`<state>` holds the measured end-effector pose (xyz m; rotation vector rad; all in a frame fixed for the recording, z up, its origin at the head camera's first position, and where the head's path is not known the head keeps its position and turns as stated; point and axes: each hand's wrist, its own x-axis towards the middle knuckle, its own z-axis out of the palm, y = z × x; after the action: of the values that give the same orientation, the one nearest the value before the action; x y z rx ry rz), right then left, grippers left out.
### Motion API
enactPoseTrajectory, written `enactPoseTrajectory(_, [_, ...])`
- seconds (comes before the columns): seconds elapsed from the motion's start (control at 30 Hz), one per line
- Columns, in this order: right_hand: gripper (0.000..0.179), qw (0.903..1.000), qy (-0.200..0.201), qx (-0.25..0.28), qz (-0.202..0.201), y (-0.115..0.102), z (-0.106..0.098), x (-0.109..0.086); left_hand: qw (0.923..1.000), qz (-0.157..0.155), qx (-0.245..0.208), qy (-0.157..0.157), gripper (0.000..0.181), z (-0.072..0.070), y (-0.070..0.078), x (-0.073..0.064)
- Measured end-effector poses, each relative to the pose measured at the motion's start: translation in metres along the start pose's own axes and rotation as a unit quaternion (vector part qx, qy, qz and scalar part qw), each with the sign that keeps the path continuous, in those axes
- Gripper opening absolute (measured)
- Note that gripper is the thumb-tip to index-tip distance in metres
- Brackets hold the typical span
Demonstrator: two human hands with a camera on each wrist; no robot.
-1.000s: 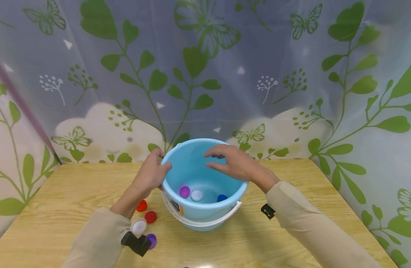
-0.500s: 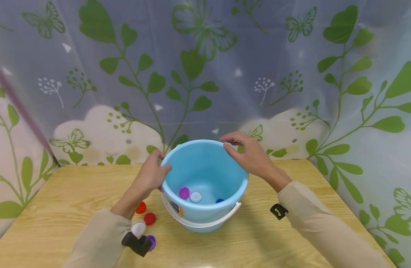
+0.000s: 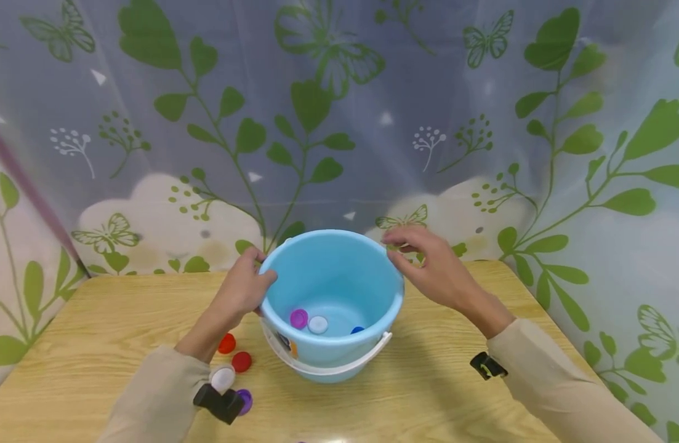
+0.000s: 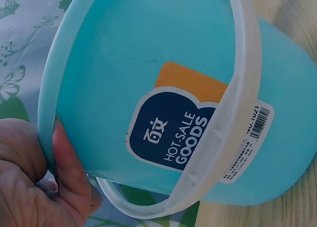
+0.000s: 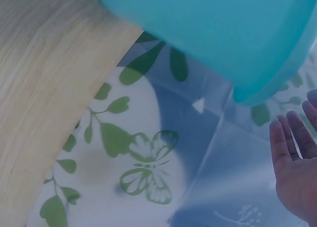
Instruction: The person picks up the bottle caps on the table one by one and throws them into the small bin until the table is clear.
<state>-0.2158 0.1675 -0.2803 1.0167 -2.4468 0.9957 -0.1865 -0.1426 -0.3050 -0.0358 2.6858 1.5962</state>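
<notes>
Left hand (image 3: 242, 286) is gripping the rim (image 3: 330, 340) of a light-blue bucket (image 3: 339, 271) on the wooden table (image 3: 428, 400); right hand (image 3: 436, 271) is hovering beside it, fingers parted, holding nothing. Probable step: steadying; next move is likely calling for two-handed gripping.

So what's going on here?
A person's left hand grips the rim of a light-blue plastic bucket on the wooden table. The right hand is just off the opposite side, fingers open, apparently holding nothing. Inside are a magenta cap, a white cap and a blue cap. Orange-red, red, white and purple caps lie outside, by the left forearm.
</notes>
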Motion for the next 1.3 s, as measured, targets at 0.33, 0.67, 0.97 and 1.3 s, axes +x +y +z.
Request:
enactPoseTrajectory(0.33, [0.023, 0.9996, 0.008, -0.001, -0.026, -0.013, -0.001, -0.013, 1.0, -0.001, -0.001, 0.001, 0.025, -0.004, -0.001, 0.0])
enactPoseTrajectory(0.67, [0.039, 0.9922, -0.034, -0.001, 0.12, -0.005, 0.001, -0.011, 0.9999, 0.002, -0.012, -0.006, 0.024, -0.001, -0.003, -0.001])
enactPoseTrajectory(0.97, [0.05, 0.9687, -0.052, 0.063, 0.235, 0.003, 0.008, -0.01, 1.0, 0.003, -0.004, -0.005, 0.024, 0.0, -0.001, 0.0])
enactPoseTrajectory(1.3, [0.041, 0.9089, -0.095, 0.26, 0.312, 0.013, 0.007, -0.009, 1.0, 0.002, -0.005, -0.005, 0.024, 0.001, 0.0, 0.0])
